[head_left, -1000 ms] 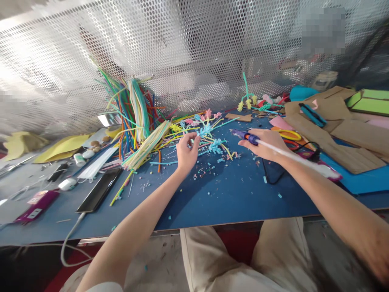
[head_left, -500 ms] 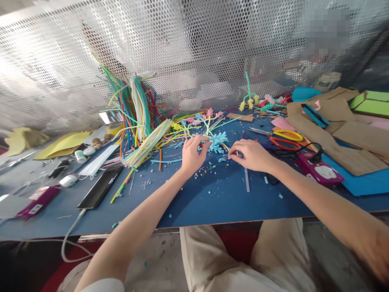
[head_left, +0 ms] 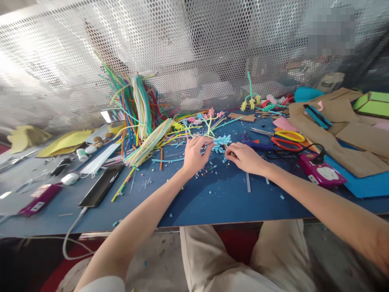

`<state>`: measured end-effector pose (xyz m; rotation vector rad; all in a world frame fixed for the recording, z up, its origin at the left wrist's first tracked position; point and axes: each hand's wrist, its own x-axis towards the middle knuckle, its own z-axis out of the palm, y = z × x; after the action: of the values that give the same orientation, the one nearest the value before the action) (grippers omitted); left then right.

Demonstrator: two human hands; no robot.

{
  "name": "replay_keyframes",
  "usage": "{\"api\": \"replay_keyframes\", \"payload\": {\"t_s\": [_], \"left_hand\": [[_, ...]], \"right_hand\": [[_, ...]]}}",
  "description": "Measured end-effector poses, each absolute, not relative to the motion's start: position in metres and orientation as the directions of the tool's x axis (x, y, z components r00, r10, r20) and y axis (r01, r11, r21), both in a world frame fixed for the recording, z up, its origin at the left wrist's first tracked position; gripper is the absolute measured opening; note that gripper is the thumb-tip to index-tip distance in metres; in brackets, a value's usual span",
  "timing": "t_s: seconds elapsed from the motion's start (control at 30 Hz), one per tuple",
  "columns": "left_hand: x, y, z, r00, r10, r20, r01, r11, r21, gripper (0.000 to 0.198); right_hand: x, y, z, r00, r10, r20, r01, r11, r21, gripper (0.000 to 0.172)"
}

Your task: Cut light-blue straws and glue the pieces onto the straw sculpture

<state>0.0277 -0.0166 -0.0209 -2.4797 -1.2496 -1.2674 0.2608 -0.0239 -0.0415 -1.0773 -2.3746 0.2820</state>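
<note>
A fluffy light-blue pipe-cleaner flower (head_left: 222, 141) sits between my two hands, low over the table. My left hand (head_left: 196, 155) is closed in a pinch on its left side, fingertips partly hidden behind the blue tufts. Close by on the right, my right hand (head_left: 245, 158) has its thumb and fingers pressed together at the flower's lower right edge. Whatever they pinch is too small to make out. Behind the hands lie finished-looking pink blossoms (head_left: 210, 113) on yellow stems and a yellow blossom (head_left: 178, 126).
Bundled pipe cleaners (head_left: 142, 107) stand at the left back. To the right lie scissors (head_left: 287, 135), a clear stick (head_left: 248, 182), a magenta power strip (head_left: 322, 168) and cardboard pieces (head_left: 340, 138). A phone (head_left: 101, 186) charges at left. Trimmings litter the blue tabletop (head_left: 219, 207).
My right hand has shifted slightly left and down, closer to the blue flower. The flower has moved a little right in the view. My left hand keeps its pinch.
</note>
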Motion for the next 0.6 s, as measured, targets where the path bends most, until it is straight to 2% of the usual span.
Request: {"api": "replay_keyframes", "payload": {"t_s": [0.17,0.27,0.4,0.6], "left_hand": [[0.027,-0.016,-0.021,0.322,0.632,0.705,0.699,-0.661,0.273,0.012],[0.026,-0.015,-0.021,0.321,0.627,0.71,0.693,-0.666,0.276,0.012],[0.025,-0.014,-0.022,0.326,0.639,0.697,0.697,-0.66,0.279,0.015],[0.024,-0.014,-0.022,0.323,0.64,0.697,0.699,-0.658,0.281,0.016]], "right_hand": [[0.268,-0.025,-0.035,-0.447,0.8,0.4,0.511,0.596,-0.62,0.007],[0.273,-0.025,-0.03,-0.368,0.801,0.471,0.432,0.596,-0.677,0.006],[0.28,-0.027,-0.021,-0.254,0.787,0.562,0.423,0.613,-0.667,0.014],[0.286,-0.03,-0.01,-0.18,0.664,0.726,0.48,0.703,-0.524,0.014]]}}
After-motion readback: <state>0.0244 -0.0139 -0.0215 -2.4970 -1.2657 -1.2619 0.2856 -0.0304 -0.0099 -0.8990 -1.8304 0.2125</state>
